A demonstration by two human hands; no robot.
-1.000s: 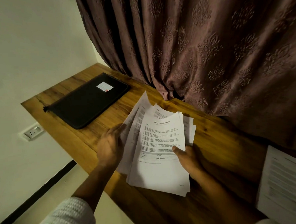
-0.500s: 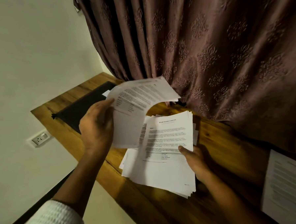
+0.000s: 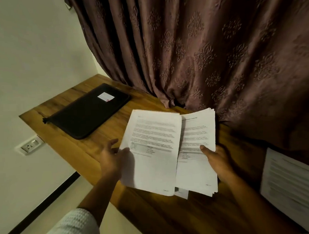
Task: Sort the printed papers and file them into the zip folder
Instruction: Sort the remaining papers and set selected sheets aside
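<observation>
My left hand [image 3: 113,160] pinches the left edge of a printed sheet [image 3: 152,152], thumb on top, and holds it just above the wooden desk [image 3: 91,148]. That sheet overlaps the left side of a thicker stack of printed papers [image 3: 198,150]. My right hand [image 3: 218,161] grips this stack at its right edge, thumb pressed on the top page. A black zip folder [image 3: 89,111] with a small white label lies closed at the desk's far left corner, well apart from both hands.
Another printed sheet [image 3: 293,183] lies at the desk's right end. A heavy brown curtain [image 3: 209,51] hangs behind the desk and drapes onto its back edge. A wall socket [image 3: 29,145] sits below the desk's left edge.
My left hand lifted papers off the left of the pile, raised them curling above the folder, then brought a sheet down flat beside the right hand's stack. The folder is uncovered again.
</observation>
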